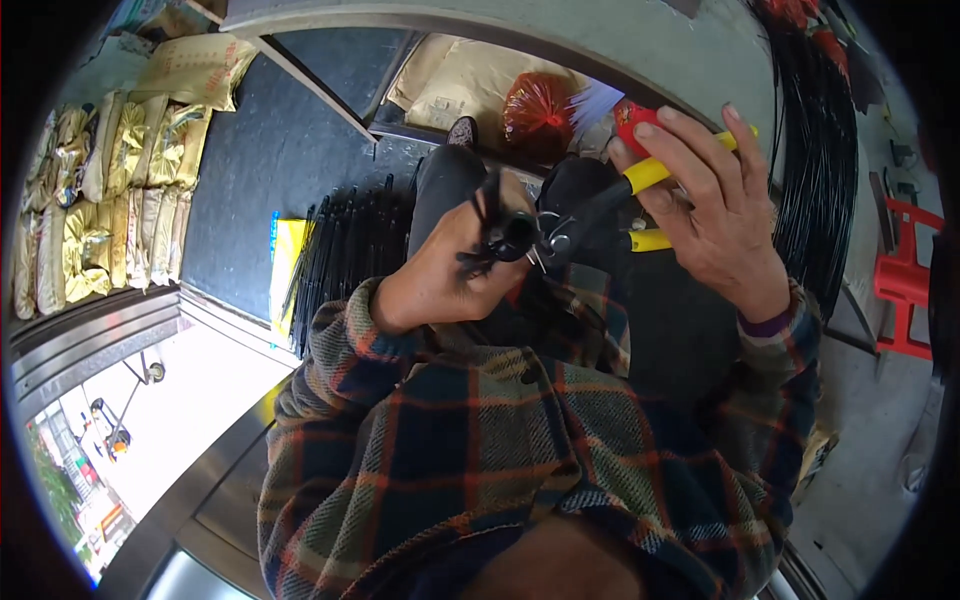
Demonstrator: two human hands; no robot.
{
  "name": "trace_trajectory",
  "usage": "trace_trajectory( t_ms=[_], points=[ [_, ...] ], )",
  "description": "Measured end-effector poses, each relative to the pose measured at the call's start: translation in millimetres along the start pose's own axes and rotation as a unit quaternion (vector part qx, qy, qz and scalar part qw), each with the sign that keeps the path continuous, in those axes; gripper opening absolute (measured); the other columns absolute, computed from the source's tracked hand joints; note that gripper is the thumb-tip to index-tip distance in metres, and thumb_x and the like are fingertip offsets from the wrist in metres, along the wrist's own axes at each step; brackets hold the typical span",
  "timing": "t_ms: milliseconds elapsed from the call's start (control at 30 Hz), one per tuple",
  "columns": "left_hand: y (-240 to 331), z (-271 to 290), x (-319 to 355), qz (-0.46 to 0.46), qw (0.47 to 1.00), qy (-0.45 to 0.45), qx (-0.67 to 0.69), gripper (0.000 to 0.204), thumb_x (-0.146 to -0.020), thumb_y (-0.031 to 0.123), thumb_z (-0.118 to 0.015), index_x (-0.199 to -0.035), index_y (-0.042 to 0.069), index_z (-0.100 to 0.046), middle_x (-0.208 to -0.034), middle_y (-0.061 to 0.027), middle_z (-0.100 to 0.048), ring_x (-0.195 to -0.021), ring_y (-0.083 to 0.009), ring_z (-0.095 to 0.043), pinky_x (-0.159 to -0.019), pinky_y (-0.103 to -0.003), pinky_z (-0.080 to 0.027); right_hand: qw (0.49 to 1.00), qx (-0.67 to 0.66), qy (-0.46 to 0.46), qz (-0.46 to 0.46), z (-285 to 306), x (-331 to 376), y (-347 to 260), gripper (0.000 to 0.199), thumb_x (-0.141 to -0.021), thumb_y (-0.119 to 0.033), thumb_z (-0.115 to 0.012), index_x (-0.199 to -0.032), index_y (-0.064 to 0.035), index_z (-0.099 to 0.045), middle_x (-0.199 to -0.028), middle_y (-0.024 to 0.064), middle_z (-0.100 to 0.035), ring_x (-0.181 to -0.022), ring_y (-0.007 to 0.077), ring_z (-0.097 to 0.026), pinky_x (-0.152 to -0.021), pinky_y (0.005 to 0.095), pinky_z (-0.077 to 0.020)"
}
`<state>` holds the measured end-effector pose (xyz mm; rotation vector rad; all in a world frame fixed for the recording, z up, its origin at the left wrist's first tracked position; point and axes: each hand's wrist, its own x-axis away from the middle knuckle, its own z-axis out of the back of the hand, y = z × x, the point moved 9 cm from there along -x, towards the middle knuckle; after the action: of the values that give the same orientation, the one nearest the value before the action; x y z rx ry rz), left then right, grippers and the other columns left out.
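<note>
My left hand (455, 265) is closed around a black tube-like piece (512, 235), its round open end facing up and thin black strips sticking out beside it. In my right hand (725, 215) is a pair of pliers (648, 176) with yellow handles. The handles stand apart, and the fingers are curled over the upper one. The dark metal head of the pliers is right beside the black piece, with a thin bright wire end near it. Whether the jaws grip that wire cannot be made out. A red object (632, 122) shows behind my right fingertips.
Black rods (345, 240) stand bundled left of my legs, near a yellow sheet (288, 270). More long black strands (815, 160) hang at the right, near a red plastic stool (908, 275). Ahead are a red bag (545, 112) and a table edge (480, 35). Stacked sacks (110, 200) lie far left.
</note>
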<state>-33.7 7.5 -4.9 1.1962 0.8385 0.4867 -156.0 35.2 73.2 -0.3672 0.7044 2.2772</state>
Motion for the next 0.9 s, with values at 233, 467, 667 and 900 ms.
trace_trajectory(
  t_ms=[233, 467, 667, 900],
  points=[
    [12, -18, -5, -0.044, 0.994, -0.104, 0.006, 0.026, -0.071, 0.000, -0.056, -0.093, 0.003, -0.043, -0.083, -0.0112, -0.044, -0.072, -0.0263, -0.048, -0.065, -0.033, -0.040, 0.982, -0.007, -0.003, 0.187, 9, -10, 9, 0.013, -0.073, -0.010, -0.066, -0.085, -0.0095, -0.063, -0.100, 0.0039, -0.051, -0.087, 0.0190, -0.054, -0.075, 0.0340, -0.0477],
    [1, 4, -5, -0.059, 0.996, 0.044, -0.040, 0.026, -0.068, -0.005, -0.055, -0.089, 0.003, -0.042, -0.083, -0.0113, -0.045, -0.072, -0.0263, -0.048, -0.066, -0.032, -0.040, 0.991, 0.104, 0.065, 0.051, -3, 2, -13, 0.029, -0.081, -0.025, -0.058, -0.109, -0.0175, -0.057, -0.116, -0.0037, -0.046, -0.108, 0.0099, -0.046, -0.099, 0.0379, -0.0294],
    [4, 11, -6, -0.062, 0.993, 0.086, -0.047, 0.026, -0.066, -0.006, -0.055, -0.088, 0.003, -0.044, -0.081, -0.0114, -0.045, -0.072, -0.0259, -0.047, -0.065, -0.032, -0.040, 0.983, 0.136, 0.079, -0.096, -13, 35, -33, 0.012, -0.079, -0.013, -0.060, -0.085, -0.0136, -0.050, -0.115, -0.0003, -0.045, -0.114, 0.0202, -0.043, -0.104, 0.0513, -0.0156],
    [-4, 6, -10, -0.010, 0.998, 0.054, -0.029, 0.023, -0.070, -0.003, -0.053, -0.089, 0.003, -0.042, -0.080, -0.0085, -0.043, -0.067, -0.0173, -0.042, -0.062, -0.027, -0.036, 0.960, 0.147, 0.130, -0.199, -32, 61, -41, 0.019, -0.077, -0.013, -0.056, -0.095, -0.0146, -0.051, -0.111, -0.0043, -0.044, -0.110, 0.0128, -0.044, -0.105, 0.0519, -0.0126]
  ],
)
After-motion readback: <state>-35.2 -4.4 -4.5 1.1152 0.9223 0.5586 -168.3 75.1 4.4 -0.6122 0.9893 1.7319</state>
